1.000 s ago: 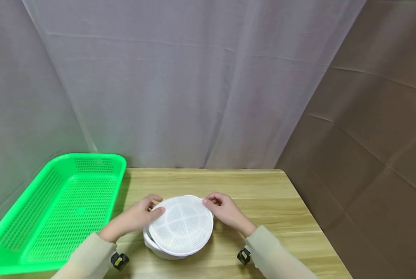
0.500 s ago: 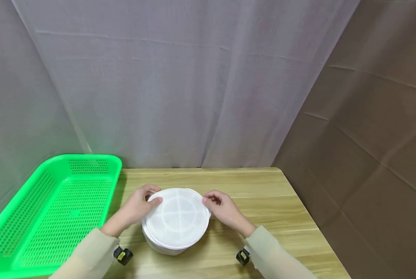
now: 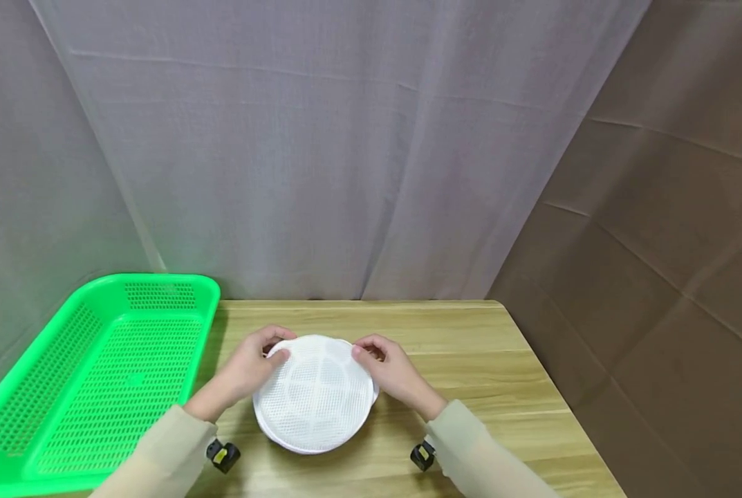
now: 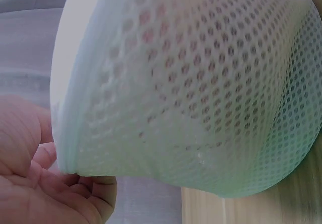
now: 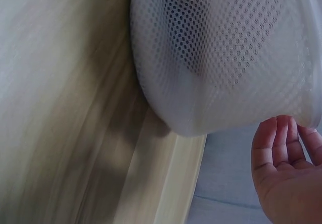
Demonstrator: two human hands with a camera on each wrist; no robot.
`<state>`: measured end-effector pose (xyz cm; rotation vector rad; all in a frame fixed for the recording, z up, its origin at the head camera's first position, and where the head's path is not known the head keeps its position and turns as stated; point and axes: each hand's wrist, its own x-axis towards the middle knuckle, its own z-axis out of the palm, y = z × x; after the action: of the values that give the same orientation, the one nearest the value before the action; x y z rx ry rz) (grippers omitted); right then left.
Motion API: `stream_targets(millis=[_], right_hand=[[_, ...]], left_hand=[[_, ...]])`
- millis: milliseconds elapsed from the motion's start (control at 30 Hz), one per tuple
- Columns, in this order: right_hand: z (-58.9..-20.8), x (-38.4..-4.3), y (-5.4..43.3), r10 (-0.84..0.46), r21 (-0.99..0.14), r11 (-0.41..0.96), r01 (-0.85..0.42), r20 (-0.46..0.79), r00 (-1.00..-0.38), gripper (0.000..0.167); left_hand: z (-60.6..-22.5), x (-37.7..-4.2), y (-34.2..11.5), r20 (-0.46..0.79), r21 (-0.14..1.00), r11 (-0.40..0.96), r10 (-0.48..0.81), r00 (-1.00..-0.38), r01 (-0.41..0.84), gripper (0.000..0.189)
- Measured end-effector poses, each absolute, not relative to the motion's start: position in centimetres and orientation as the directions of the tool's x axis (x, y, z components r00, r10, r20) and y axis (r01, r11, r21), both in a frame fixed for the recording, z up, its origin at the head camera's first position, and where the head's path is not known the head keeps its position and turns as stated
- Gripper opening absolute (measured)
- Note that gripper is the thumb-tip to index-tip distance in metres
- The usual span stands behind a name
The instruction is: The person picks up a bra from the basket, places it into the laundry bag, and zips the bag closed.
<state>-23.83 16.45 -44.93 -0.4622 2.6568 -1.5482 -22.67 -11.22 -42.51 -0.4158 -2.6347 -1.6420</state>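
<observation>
A white round mesh laundry bag (image 3: 314,408) stands on the wooden table, with its flat mesh top facing up. At the top's far left edge, my left hand (image 3: 254,365) pinches the rim, thumb above and fingers behind. On the far right edge my right hand (image 3: 392,366) does the same. In the left wrist view the bag's honeycomb mesh side (image 4: 216,78) fills most of the picture, and its edge lies between thumb and fingers. The right wrist view shows the fingertips (image 5: 282,128) against the bag's upper edge. Anything inside the bag is not clear.
A large green plastic basket (image 3: 128,360) with slotted walls stands at the left of the table. Behind the wooden table (image 3: 470,387) hangs a grey curtain (image 3: 283,173), and brown cloth (image 3: 657,242) hangs along the right side.
The bag's top has shifted slightly and now covers the side that showed at the lower left. My right hand has moved a little to the left; both hands keep hold of the rim.
</observation>
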Motion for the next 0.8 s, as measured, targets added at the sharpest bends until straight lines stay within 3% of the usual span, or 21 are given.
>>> stream_targets(millis=[300, 500, 800], right_hand=[[-44.6, -24.0, 15.3, -0.307, -0.873, 0.433, -0.223, 0.089, -0.947, 0.026], [-42.2, -23.1, 13.9, -0.33, -0.871, 0.434, -0.231, 0.085, -0.94, 0.021], [-40.1, -22.1, 12.8, -0.428, -0.882, 0.404, -0.241, 0.05, -0.902, 0.023]], left_hand=[[-42.9, -22.6, -10.8, 0.225, 0.864, 0.403, 0.231, -0.947, 0.303, 0.021], [-42.7, -22.4, -10.6, 0.273, 0.842, 0.42, 0.213, -0.938, 0.34, 0.02], [-42.3, -22.3, -10.2, 0.269, 0.832, 0.436, 0.223, -0.937, 0.343, 0.023]])
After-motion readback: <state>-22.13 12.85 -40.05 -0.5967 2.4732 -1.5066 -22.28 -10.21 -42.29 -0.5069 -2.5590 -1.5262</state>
